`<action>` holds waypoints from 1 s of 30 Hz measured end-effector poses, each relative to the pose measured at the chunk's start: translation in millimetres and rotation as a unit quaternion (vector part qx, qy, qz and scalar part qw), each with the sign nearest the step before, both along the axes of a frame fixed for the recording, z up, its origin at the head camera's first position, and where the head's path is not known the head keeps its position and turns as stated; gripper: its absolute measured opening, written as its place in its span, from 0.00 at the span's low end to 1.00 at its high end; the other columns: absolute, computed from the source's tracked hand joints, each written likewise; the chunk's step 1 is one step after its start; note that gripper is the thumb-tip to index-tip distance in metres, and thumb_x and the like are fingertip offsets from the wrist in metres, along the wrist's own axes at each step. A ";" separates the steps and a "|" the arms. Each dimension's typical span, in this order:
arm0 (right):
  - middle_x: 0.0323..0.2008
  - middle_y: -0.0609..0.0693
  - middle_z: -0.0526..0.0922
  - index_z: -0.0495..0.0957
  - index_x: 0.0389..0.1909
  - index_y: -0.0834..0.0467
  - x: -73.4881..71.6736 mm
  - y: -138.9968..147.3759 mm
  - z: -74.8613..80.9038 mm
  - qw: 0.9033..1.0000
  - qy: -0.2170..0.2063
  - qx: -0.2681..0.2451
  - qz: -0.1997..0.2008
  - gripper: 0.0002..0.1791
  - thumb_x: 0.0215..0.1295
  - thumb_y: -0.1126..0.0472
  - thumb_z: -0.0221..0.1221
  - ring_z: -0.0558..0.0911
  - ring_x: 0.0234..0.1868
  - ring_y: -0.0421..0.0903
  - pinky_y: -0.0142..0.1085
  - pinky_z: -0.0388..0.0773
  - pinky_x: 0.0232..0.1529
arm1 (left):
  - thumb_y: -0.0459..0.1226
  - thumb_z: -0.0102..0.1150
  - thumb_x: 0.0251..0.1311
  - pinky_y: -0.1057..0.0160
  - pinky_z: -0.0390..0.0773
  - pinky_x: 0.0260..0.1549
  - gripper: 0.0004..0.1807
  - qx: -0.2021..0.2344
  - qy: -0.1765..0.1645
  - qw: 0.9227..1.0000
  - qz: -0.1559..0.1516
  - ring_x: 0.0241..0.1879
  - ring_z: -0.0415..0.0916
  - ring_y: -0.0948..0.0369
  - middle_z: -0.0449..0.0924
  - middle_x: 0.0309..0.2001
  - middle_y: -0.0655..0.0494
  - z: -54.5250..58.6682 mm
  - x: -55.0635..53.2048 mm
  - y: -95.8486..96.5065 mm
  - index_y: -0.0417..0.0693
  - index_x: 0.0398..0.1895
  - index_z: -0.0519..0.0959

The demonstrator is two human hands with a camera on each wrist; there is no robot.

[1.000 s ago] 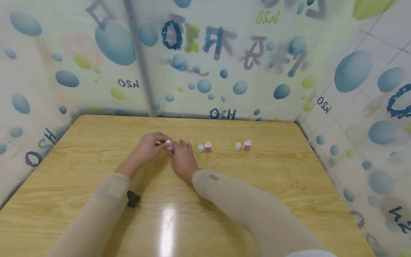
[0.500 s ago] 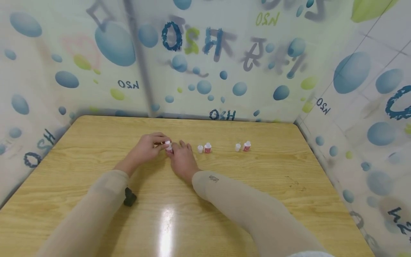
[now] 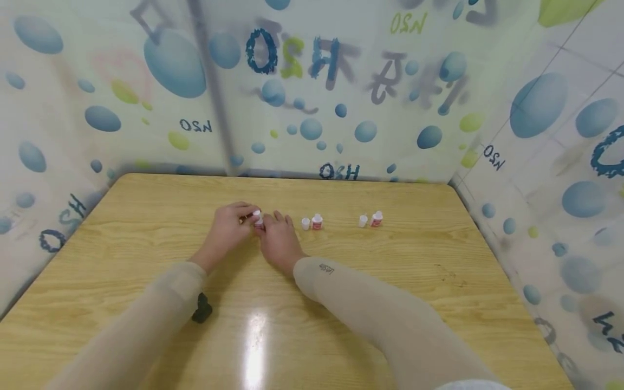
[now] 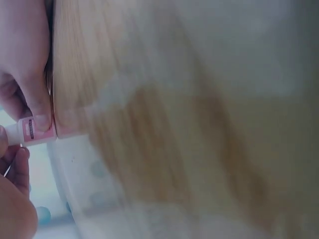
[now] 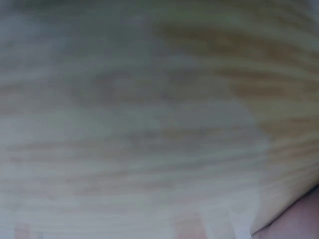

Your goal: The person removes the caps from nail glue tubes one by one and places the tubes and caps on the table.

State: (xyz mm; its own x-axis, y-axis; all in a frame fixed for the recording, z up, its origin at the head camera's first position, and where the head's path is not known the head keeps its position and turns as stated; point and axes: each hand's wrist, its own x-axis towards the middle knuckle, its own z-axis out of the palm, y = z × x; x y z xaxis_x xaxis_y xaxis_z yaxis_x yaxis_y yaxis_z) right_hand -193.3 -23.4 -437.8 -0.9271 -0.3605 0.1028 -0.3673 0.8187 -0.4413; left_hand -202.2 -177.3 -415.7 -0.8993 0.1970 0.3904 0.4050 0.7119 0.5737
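Note:
A small white bottle (image 3: 259, 223) with a pink-red label stands on the table between both hands. In the left wrist view the bottle (image 4: 37, 129) appears sideways, its base at the tabletop. My left hand (image 3: 228, 226) pinches the white cap (image 3: 257, 214) at its top between thumb and fingers. My right hand (image 3: 281, 242) holds the label part low down, thumb on the near side in the left wrist view. Only an edge of the right hand (image 5: 296, 219) shows in the right wrist view.
To the right, a similar bottle (image 3: 317, 222) stands with a small white cup-like piece (image 3: 305, 223) beside it. Farther right are another bottle (image 3: 376, 219) and white piece (image 3: 363, 221). A dark object (image 3: 202, 308) shows beside the left sleeve. Patterned walls border the glossy wooden table (image 3: 390, 271).
Both hands stay at the same bottle. The left wrist and forearm have shifted slightly, with small movement of the left fingers at the cap. The other bottles stay put.

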 end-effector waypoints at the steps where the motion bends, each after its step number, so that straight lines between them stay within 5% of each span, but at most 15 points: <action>1: 0.69 0.54 0.82 0.76 0.69 0.58 -0.2 0.7 0.0 1.000 -0.002 -0.002 0.000 0.24 0.86 0.49 0.49 0.69 0.80 0.57 0.56 0.61 0.82 | 0.27 0.65 0.68 0.49 0.84 0.40 0.10 0.003 -0.002 1.000 0.004 0.41 0.86 0.46 0.90 0.49 0.37 -0.5 0.3 1.5 0.33 0.50 0.89; 14: 0.61 0.52 0.87 0.78 0.67 0.56 -2.5 1.1 -4.6 0.999 0.000 -0.032 0.003 0.21 0.85 0.49 0.52 0.70 0.80 0.58 0.58 0.61 0.82 | 0.33 0.67 0.72 0.45 0.88 0.50 0.14 0.025 -0.063 0.997 -0.049 0.49 0.87 0.45 0.88 0.50 0.38 1.6 -0.4 -13.2 0.33 0.54 0.87; 18: 0.51 0.52 0.91 0.80 0.65 0.56 -3.4 2.4 -7.3 0.998 0.009 -0.055 0.010 0.20 0.84 0.49 0.54 0.71 0.79 0.60 0.60 0.61 0.81 | 0.34 0.64 0.74 0.43 0.87 0.51 0.14 0.001 -0.070 0.995 -0.064 0.50 0.87 0.44 0.88 0.51 0.38 4.2 -2.4 -14.3 0.32 0.55 0.85; 21: 0.48 0.51 0.91 0.80 0.65 0.56 -3.9 3.3 -9.4 0.998 0.008 -0.066 0.015 0.20 0.84 0.50 0.54 0.70 0.79 0.61 0.60 0.61 0.81 | 0.34 0.61 0.76 0.45 0.87 0.49 0.11 -0.063 -0.040 0.993 -0.094 0.46 0.85 0.46 0.87 0.46 0.40 6.1 -4.6 -17.1 0.33 0.50 0.84; 23: 0.48 0.51 0.91 0.81 0.66 0.55 -4.0 4.0 -9.6 0.997 0.005 -0.071 0.016 0.20 0.84 0.50 0.54 0.70 0.79 0.61 0.60 0.60 0.82 | 0.33 0.60 0.76 0.46 0.85 0.49 0.07 -0.126 0.010 0.984 -0.129 0.45 0.83 0.47 0.85 0.43 0.43 7.8 -7.7 -19.9 0.36 0.46 0.83; 26: 0.48 0.50 0.91 0.81 0.65 0.56 -3.7 5.2 -8.1 0.997 0.001 -0.076 0.018 0.19 0.83 0.51 0.55 0.69 0.80 0.62 0.60 0.60 0.82 | 0.33 0.58 0.77 0.47 0.82 0.49 0.04 -0.215 0.080 0.957 -0.177 0.43 0.79 0.49 0.80 0.40 0.49 11.2 -13.7 -24.8 0.41 0.42 0.79; 28: 0.49 0.50 0.91 0.82 0.63 0.56 -3.7 5.4 -7.0 0.997 0.003 -0.073 0.019 0.19 0.83 0.51 0.55 0.70 0.79 0.62 0.60 0.60 0.81 | 0.34 0.56 0.78 0.48 0.80 0.49 0.04 -0.252 0.098 0.942 -0.200 0.43 0.77 0.49 0.77 0.40 0.50 13.1 -18.6 -27.5 0.43 0.41 0.77; 30: 0.49 0.49 0.91 0.82 0.62 0.56 -3.8 5.8 -6.2 0.997 0.006 -0.070 0.022 0.18 0.83 0.51 0.55 0.71 0.79 0.63 0.60 0.61 0.81 | 0.35 0.55 0.79 0.49 0.79 0.49 0.05 -0.270 0.084 0.936 -0.210 0.42 0.75 0.51 0.75 0.39 0.52 14.0 -22.8 -29.7 0.45 0.41 0.75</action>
State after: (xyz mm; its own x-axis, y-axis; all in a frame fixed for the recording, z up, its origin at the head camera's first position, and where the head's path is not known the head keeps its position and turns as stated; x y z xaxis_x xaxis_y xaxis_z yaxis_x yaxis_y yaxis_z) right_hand -197.1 -17.6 -444.0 -0.9092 -0.3820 0.1659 -0.4072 0.7321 -0.5460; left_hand -224.9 -207.0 -401.7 -0.6338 0.7285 0.2600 0.7659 0.6381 0.0792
